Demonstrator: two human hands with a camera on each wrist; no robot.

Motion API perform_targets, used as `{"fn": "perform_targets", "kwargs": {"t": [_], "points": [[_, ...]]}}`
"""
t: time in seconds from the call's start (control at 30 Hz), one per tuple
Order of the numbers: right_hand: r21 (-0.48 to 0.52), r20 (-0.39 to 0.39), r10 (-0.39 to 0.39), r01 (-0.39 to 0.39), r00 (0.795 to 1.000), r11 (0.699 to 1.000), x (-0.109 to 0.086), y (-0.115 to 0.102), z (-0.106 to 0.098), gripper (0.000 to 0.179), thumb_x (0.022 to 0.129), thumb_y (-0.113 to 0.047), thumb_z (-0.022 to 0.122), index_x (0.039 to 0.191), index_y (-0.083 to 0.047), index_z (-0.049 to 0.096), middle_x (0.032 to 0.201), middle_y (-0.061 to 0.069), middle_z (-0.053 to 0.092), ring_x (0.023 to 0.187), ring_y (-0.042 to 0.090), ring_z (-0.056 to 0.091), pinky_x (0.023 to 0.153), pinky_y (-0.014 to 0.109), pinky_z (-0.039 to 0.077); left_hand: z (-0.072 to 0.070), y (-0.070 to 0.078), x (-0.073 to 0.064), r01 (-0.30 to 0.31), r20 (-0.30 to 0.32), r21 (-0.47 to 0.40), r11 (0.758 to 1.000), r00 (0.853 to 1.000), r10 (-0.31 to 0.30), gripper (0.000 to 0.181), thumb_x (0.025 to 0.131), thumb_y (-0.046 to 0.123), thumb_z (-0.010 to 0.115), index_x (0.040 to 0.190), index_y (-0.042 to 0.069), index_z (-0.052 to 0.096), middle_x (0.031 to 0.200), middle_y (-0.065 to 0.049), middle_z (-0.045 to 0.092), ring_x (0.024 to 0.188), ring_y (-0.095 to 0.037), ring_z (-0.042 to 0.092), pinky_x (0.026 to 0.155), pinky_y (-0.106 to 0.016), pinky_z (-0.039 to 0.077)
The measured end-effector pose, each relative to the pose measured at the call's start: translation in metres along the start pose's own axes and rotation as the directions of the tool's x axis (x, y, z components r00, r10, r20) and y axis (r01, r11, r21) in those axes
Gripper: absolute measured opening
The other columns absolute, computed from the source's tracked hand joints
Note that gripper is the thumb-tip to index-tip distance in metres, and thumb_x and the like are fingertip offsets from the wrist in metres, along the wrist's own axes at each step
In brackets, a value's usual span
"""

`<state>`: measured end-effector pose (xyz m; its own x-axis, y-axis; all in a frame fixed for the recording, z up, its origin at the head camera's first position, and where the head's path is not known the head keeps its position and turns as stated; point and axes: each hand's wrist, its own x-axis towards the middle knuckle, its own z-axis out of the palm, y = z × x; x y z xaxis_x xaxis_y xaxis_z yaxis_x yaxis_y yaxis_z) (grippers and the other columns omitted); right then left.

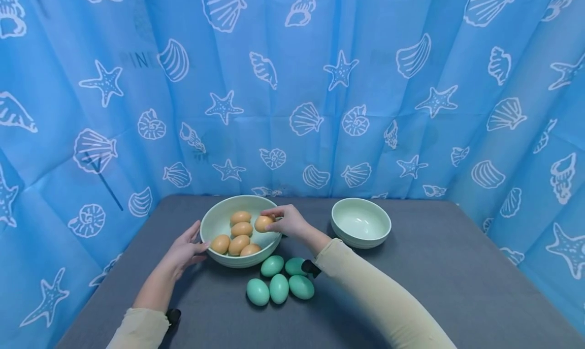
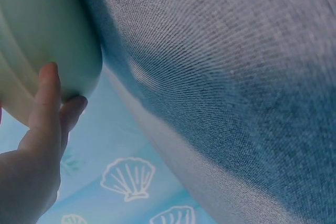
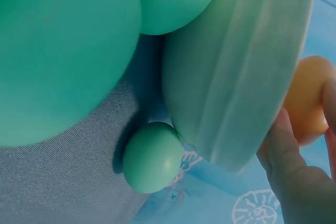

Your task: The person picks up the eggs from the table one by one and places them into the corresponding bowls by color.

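Note:
My right hand (image 1: 290, 222) pinches a brown egg (image 1: 263, 223) between thumb and fingers at the right inner side of the large pale green bowl (image 1: 262, 261). The right wrist view shows this egg (image 3: 307, 100) beside the rim, with a finger close to the rim. Several other brown eggs (image 1: 241, 229) lie inside that bowl. My left hand (image 1: 184, 248) holds the bowl's left side, its thumb at the rim. In the left wrist view, fingers (image 2: 47, 95) lie along the bowl's outer wall (image 2: 58, 35).
Several green eggs (image 1: 279, 288) cluster on the grey cloth in front of the large bowl, partly under the right forearm. Another green egg (image 3: 152, 158) sits near the bowl's base. A smaller pale green bowl (image 1: 361, 240) stands at the right. Behind hangs a blue shell-print curtain (image 1: 283, 95).

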<state>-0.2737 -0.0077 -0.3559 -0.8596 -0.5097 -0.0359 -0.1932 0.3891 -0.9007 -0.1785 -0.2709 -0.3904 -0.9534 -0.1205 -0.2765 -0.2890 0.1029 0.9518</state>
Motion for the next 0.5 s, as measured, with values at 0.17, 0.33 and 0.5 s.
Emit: {"fn": "perform_targets", "kwargs": {"t": [0.17, 0.33, 0.5], "points": [[-0.005, -0.013, 0.044, -0.044, 0.999, 0.999, 0.004, 0.001, 0.002, 0.041, 0.088, 0.006, 0.071, 0.127, -0.004, 0.069, 0.132, 0.02, 0.063, 0.085, 0.016, 0.062, 0.066, 0.025, 0.053, 0.001, -0.003, 0.001, -0.006, -0.005, 0.016, 1.0, 1.0, 0.006, 0.082, 0.102, 0.003, 0.052, 0.161, 0.011, -0.004, 0.167, -0.018, -0.009, 0.151, -0.048, 0.005, 0.113, -0.059, 0.035], [-0.049, -0.002, 0.035, -0.035, 0.999, 0.998, 0.01, 0.001, 0.003, 0.039, 0.088, 0.005, 0.072, 0.126, -0.006, 0.071, 0.132, 0.02, 0.061, 0.065, 0.013, 0.056, 0.06, 0.026, 0.052, 0.0, -0.001, 0.002, 0.002, -0.006, 0.013, 1.0, 1.0, -0.002, 0.082, 0.102, 0.004, 0.053, 0.161, 0.011, -0.004, 0.167, -0.017, -0.01, 0.151, -0.049, 0.005, 0.113, -0.059, 0.035], [-0.129, 0.043, 0.034, -0.028, 0.999, 0.991, 0.017, 0.0, 0.003, 0.039, 0.088, 0.003, 0.073, 0.125, -0.009, 0.072, 0.134, 0.018, 0.061, 0.071, 0.019, 0.061, 0.058, 0.027, 0.053, 0.001, 0.0, 0.002, 0.001, -0.011, 0.018, 1.0, 1.0, -0.001, 0.082, 0.102, 0.004, 0.053, 0.161, 0.011, -0.004, 0.167, -0.018, -0.01, 0.151, -0.049, 0.005, 0.113, -0.059, 0.036]]}}
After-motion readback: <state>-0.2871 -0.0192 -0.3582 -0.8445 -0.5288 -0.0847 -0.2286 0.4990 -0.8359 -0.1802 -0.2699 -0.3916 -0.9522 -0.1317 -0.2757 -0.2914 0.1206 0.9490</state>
